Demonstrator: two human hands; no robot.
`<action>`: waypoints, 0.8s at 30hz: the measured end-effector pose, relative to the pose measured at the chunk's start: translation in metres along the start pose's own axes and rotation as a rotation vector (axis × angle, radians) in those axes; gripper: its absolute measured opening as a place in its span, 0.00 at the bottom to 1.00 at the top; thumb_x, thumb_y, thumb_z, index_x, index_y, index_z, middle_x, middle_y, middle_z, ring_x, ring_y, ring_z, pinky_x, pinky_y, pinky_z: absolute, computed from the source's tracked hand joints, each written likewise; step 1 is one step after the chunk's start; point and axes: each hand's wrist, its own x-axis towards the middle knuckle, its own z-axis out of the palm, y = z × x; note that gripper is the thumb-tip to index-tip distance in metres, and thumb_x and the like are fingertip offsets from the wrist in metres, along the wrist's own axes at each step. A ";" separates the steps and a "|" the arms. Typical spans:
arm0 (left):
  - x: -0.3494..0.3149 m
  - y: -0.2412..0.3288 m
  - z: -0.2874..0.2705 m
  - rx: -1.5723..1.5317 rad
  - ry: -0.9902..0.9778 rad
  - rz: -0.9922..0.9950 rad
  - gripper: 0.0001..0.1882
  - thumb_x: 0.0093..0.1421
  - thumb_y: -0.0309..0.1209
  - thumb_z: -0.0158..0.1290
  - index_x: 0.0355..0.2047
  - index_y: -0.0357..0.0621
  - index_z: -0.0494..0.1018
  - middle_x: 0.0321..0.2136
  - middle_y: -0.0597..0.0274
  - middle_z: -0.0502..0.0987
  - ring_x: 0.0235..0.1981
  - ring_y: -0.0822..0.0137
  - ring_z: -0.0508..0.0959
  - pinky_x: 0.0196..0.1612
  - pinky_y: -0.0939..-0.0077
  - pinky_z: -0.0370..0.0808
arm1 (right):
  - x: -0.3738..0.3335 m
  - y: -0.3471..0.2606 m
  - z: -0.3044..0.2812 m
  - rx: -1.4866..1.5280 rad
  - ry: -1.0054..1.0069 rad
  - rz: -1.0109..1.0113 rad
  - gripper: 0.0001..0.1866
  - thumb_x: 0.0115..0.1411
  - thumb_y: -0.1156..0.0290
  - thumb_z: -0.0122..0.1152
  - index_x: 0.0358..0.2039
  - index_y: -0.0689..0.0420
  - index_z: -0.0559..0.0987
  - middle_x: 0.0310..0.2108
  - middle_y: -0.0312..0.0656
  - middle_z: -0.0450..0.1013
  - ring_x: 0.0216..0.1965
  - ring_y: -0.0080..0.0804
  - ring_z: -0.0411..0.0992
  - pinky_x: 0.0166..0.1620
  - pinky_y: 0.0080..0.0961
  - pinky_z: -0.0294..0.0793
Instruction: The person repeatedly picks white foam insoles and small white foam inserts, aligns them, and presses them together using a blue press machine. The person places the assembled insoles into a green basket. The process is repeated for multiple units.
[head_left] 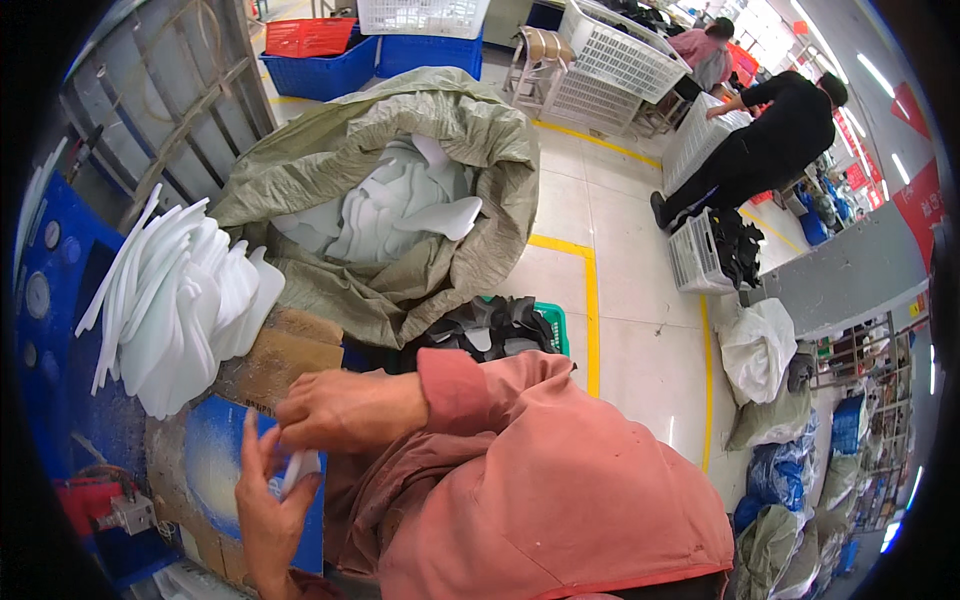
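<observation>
Close in front of me, my left hand [268, 510] holds a small white insole-shaped piece [300, 472] between thumb and fingers. My right hand [345, 408] is closed just above it, its fingertips meeting at the piece's upper end; what they pinch is hidden. Both hands are over a blue panel [215, 470] dusted with pale powder. Beyond them, a tall stack of white insole-shaped pieces [185, 310] leans on a brown cardboard box [285, 350]. A large olive woven sack [400, 290] stands open, filled with more loose white pieces [390, 205].
A blue machine with gauges [38, 295] stands at the left, with a red-and-metal fitting [125, 510] below. Near my right arm is a green basket [552, 325] of dark parts. Crates [625, 55] and a person in black [770, 130] are farther off; filled sacks [760, 350] line the right.
</observation>
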 end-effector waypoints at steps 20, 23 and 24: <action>-0.112 -0.126 0.046 -1.148 1.339 0.087 0.25 0.72 0.27 0.58 0.66 0.40 0.68 0.59 0.56 0.77 0.57 0.62 0.79 0.59 0.64 0.78 | 0.003 -0.029 0.114 1.062 -0.119 0.904 0.22 0.77 0.70 0.56 0.65 0.67 0.71 0.58 0.44 0.76 0.59 0.29 0.72 0.61 0.29 0.73; -0.114 -0.119 0.052 -1.154 1.320 0.046 0.26 0.71 0.26 0.58 0.68 0.40 0.67 0.60 0.56 0.75 0.59 0.61 0.78 0.61 0.63 0.77 | 0.015 -0.025 0.150 1.106 0.151 0.934 0.20 0.77 0.71 0.56 0.64 0.66 0.73 0.56 0.38 0.77 0.55 0.22 0.73 0.59 0.24 0.73; -0.117 -0.120 0.054 -1.154 1.306 0.045 0.27 0.71 0.26 0.58 0.68 0.39 0.67 0.61 0.56 0.75 0.60 0.61 0.77 0.62 0.62 0.76 | 0.017 -0.021 0.154 1.080 0.143 0.882 0.19 0.77 0.71 0.56 0.63 0.66 0.74 0.54 0.38 0.78 0.54 0.21 0.74 0.57 0.23 0.74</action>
